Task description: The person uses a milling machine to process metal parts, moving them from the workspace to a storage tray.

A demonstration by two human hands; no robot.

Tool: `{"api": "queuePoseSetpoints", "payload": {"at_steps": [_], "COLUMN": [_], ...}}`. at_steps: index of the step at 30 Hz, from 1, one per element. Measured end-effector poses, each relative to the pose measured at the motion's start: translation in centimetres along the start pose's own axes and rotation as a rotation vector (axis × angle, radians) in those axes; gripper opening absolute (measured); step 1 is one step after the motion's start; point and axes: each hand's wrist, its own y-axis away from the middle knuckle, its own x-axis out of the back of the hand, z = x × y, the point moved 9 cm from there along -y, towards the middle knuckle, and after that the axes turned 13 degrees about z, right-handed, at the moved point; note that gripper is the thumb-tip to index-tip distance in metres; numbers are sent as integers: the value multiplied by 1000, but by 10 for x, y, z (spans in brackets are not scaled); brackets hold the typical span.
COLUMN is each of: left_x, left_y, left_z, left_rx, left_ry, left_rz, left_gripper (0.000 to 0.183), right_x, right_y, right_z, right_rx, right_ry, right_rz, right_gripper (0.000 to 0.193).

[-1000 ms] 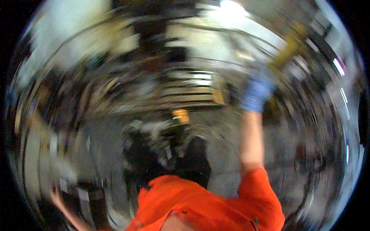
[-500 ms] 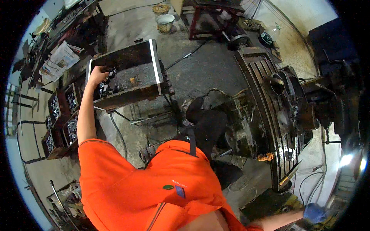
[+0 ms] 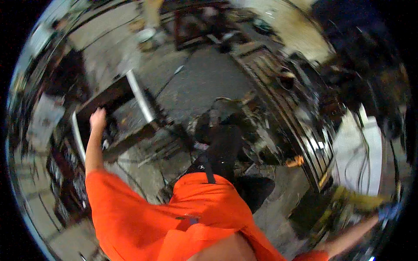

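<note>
My left hand, bare, is over the left end of an open metal tray with white strips along its two ends. Dark small pieces lie inside the tray, too smeared to name. The fingers look drawn in, but blur hides whether anything is between them. Far out at the lower right, my right hand wears a blue glove, with its arm stretched sideways. It is beside the foot of a machine, near a yellowish surface. Its fingers are blurred, and what it touches cannot be made out.
A machine with a long slotted bed runs along my right, an orange piece at its edge. Dark bins stand left of the tray. A pale bucket and a dark table are farther off. A cable crosses the floor.
The whole view has swung and blurred, so the tray and machine sit farther left in it. My left hand has come up off the small pieces in the tray. My right arm remains stretched out.
</note>
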Motion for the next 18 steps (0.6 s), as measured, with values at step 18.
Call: {"api": "queuePoseSetpoints", "payload": {"at_steps": [18], "left_x": [-29], "left_y": [-20], "left_z": [5], "left_rx": [-284], "left_ry": [-289], "left_rz": [15], "left_gripper": [15], "right_x": [61], "right_y": [115], "right_z": [-94], "right_rx": [-921], "right_ry": [-512], "right_rz": [-3], "right_gripper": [29]}}
